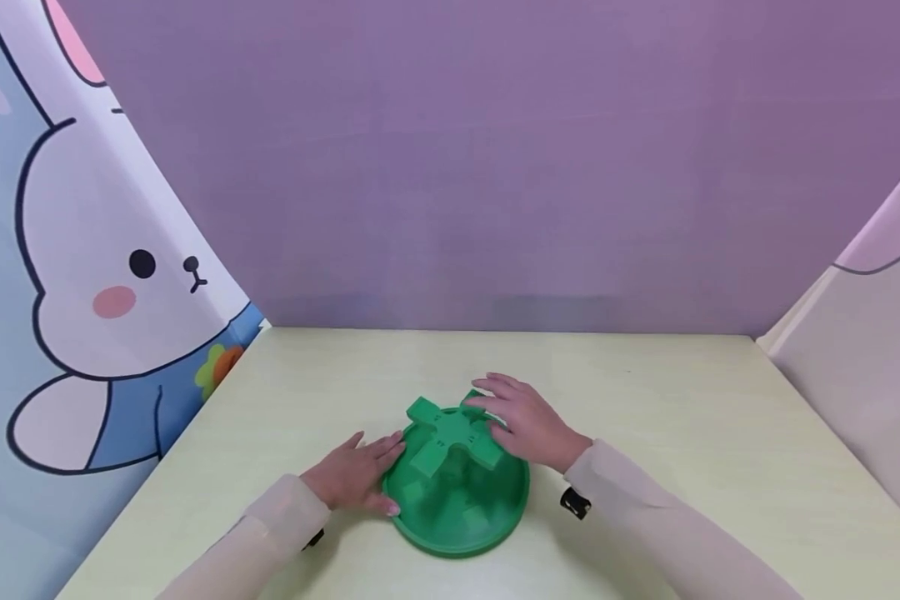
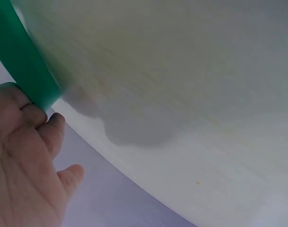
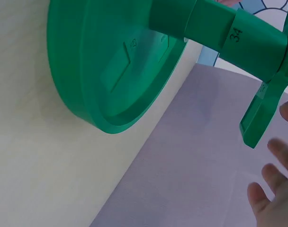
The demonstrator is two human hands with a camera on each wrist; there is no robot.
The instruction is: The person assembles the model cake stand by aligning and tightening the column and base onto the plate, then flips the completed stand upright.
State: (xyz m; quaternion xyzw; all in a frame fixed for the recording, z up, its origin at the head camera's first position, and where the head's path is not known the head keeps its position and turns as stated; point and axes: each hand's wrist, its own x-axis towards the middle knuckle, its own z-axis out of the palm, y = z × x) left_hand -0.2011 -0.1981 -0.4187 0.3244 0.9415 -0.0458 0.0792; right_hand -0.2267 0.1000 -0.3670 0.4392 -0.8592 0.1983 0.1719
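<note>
Pale yellow-green and wood-grained, the surface [image 1: 645,400] sits boxed in by a purple back wall [image 1: 495,167], a cloth with a cartoon rabbit [image 1: 112,275] on the left side and a pale panel [image 1: 862,367] on the right. Near the front edge, about midway between the left and right edges, lies a green dome-shaped toy [image 1: 457,496], round rim down on the surface, with a green star-shaped piece [image 1: 450,433] of several flat arms on its top. The left hand [image 1: 356,475] lies flat on the surface against the dome's left side, fingers straight and together, their tips touching the green wall near its rim; the left wrist view shows the fingers [image 2: 44,123] pressed against the green edge [image 2: 25,66], curled round nothing. The right hand [image 1: 528,425] rests over the right arms of the star piece, fingers extended and loosely spread, touching the top without closing on it; in the right wrist view its fingertips [image 3: 272,184] are open beside one green arm [image 3: 260,113], and the number 34 shows on another arm [image 3: 236,35]. Both forearms wear light pinkish sleeves [image 1: 645,500], and a small black strap [image 1: 574,503] shows at the right wrist.
</note>
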